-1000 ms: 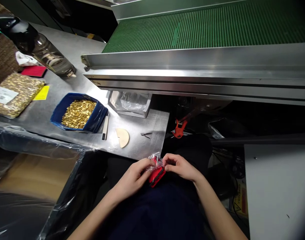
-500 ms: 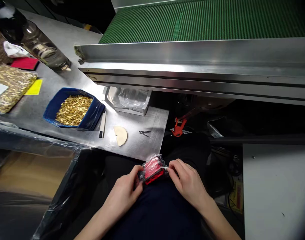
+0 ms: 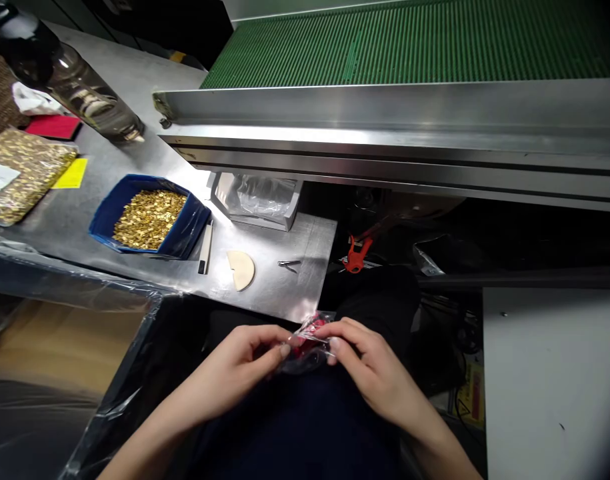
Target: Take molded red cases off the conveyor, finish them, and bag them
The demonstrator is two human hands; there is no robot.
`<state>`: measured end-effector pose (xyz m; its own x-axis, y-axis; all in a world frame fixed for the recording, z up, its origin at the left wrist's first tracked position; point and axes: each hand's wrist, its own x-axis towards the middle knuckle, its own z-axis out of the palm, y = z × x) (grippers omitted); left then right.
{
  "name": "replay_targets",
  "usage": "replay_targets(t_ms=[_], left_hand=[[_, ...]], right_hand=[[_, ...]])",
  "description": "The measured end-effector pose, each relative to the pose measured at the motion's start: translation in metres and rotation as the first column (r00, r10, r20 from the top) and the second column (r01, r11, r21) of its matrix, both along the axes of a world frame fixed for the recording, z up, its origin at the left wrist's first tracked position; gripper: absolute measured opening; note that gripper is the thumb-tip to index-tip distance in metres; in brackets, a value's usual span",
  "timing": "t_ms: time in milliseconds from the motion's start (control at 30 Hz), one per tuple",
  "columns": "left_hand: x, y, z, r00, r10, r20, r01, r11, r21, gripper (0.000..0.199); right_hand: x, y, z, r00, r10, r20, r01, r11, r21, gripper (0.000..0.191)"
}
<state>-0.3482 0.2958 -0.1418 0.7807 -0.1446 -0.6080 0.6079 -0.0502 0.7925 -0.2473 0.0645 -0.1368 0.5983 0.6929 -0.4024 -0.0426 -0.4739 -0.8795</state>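
Just past the metal table's front corner, over my lap, is a small clear plastic bag (image 3: 307, 360) around a red item (image 3: 312, 327). The item's kind is hard to make out through the crinkled plastic and my fingers. My left hand (image 3: 252, 353) is closed on the bag's left side, thumb and forefinger pinched together. From the right, my right hand (image 3: 362, 350) pinches the plastic, its forefinger lying across the top. The fingers partly hide the red item.
On the metal table (image 3: 265, 297) lie a blue bin (image 3: 99, 220) of small gold-coloured pieces, a white-handled cutter (image 3: 205, 248), a beige disc (image 3: 242, 270), nail clippers (image 3: 289, 264) and a grey tray (image 3: 287, 217). A green ribbed conveyor (image 3: 385, 47) runs behind. A plastic-lined box (image 3: 75, 340) stands left.
My hands have come closer together over the bag. My right forefinger now reaches across it, and the red item looks turned, with less of it showing.
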Motion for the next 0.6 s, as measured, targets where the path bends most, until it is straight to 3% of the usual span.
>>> replay_targets(t_ms=[100, 167, 200, 267, 367, 400, 500, 600], left_hand=[[0.009, -0.012, -0.017, 0.990, 0.130, -0.052, -0.136, 0.983, -0.120, 0.035], [0.012, -0.018, -0.025, 0.979, 0.200, -0.030, -0.202, 0.971, -0.128, 0.035], [0.013, -0.020, -0.026, 0.976, 0.219, -0.006, -0.218, 0.968, -0.125, 0.033], [0.011, -0.020, -0.026, 0.976, 0.214, 0.051, -0.207, 0.972, -0.111, 0.030], [0.004, -0.012, -0.027, 0.976, 0.109, 0.190, -0.107, 0.994, -0.021, 0.027], [0.002, -0.008, -0.030, 0.965, 0.079, 0.251, -0.093, 0.995, 0.043, 0.029], [0.000, 0.003, -0.044, 0.915, 0.018, 0.403, -0.105, 0.975, 0.194, 0.066], [0.006, 0.003, -0.060, 0.889, -0.046, 0.456, -0.013, 0.992, 0.125, 0.103]], right_hand=[[-0.009, 0.018, -0.019, 1.000, 0.016, 0.024, -0.017, 0.998, 0.064, 0.026], [-0.016, 0.026, -0.029, 0.998, 0.029, 0.052, -0.032, 0.998, 0.056, 0.020], [-0.018, 0.028, -0.033, 0.997, 0.043, 0.066, -0.046, 0.998, 0.042, 0.026], [-0.022, 0.030, -0.039, 0.993, 0.058, 0.105, -0.058, 0.998, 0.006, 0.034], [-0.022, 0.029, -0.043, 0.983, 0.014, 0.183, -0.008, 0.999, -0.031, 0.010], [-0.020, 0.029, -0.043, 0.983, -0.012, 0.182, 0.017, 0.999, -0.027, 0.011], [-0.011, 0.028, -0.040, 0.995, -0.084, 0.045, 0.083, 0.996, 0.026, 0.015], [0.001, 0.030, -0.033, 0.956, -0.104, -0.275, 0.148, 0.979, 0.142, 0.018]])
